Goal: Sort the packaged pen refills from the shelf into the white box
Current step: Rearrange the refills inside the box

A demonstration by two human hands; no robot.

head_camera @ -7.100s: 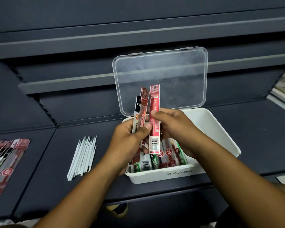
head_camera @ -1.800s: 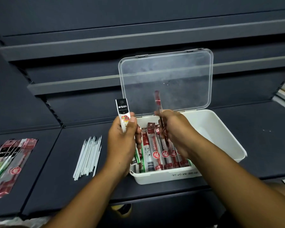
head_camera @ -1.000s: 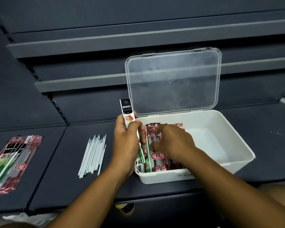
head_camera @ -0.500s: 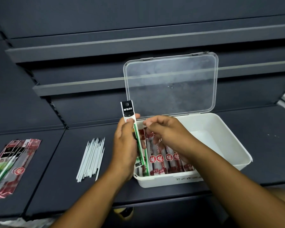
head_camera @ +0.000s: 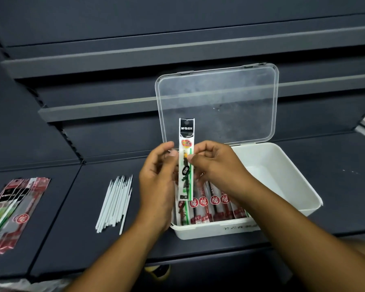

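Sorting is judged partly done — red refill packs [head_camera: 214,204] are lined up in the white box [head_camera: 291,178], a green refill pack [head_camera: 186,159] is pinched upright above its left end by the left hand [head_camera: 156,182] and right hand [head_camera: 214,163], and more packets [head_camera: 11,205] are left far left on the shelf [head_camera: 72,228].

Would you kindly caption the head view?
Both hands hold a black-topped refill packet upright over the open white plastic box.
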